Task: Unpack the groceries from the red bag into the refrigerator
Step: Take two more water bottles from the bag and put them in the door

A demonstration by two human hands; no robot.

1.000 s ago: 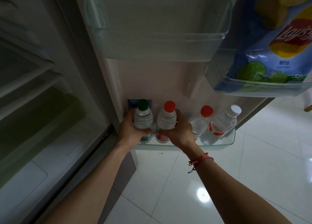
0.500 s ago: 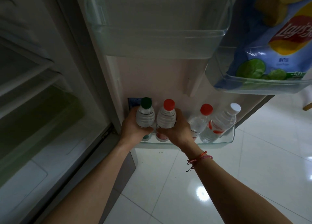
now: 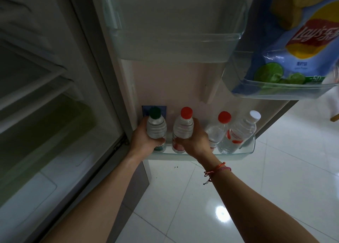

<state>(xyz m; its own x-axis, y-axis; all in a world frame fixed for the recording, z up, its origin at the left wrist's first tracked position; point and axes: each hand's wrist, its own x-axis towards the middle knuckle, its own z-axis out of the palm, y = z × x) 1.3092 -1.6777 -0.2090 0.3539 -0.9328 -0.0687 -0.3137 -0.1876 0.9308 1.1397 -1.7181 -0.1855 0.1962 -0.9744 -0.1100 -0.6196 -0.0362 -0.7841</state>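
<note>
The fridge door stands open in front of me, and its lowest door bin (image 3: pixel 244 154) holds several water bottles. My left hand (image 3: pixel 142 139) grips a green-capped bottle (image 3: pixel 156 126) at the bin's left end. Beside it, my right hand (image 3: pixel 195 142) is wrapped around a red-capped bottle (image 3: pixel 183 125). Both bottles stand upright with their bases in the bin. To the right lean another red-capped bottle (image 3: pixel 218 128) and a white-capped bottle (image 3: pixel 238 132). The red bag is out of view.
A blue bag of Lay's chips (image 3: pixel 293 41) sits in a door bin at upper right. A transparent door bin (image 3: pixel 174 46) hangs above the bottles. Fridge shelves and a drawer (image 3: pixel 45 114) are at left. White tiled floor (image 3: pixel 275 178) lies below.
Both hands have stayed on their bottles in the lowest bin; the bottles have shifted only slightly. The camera has drifted a little.
</note>
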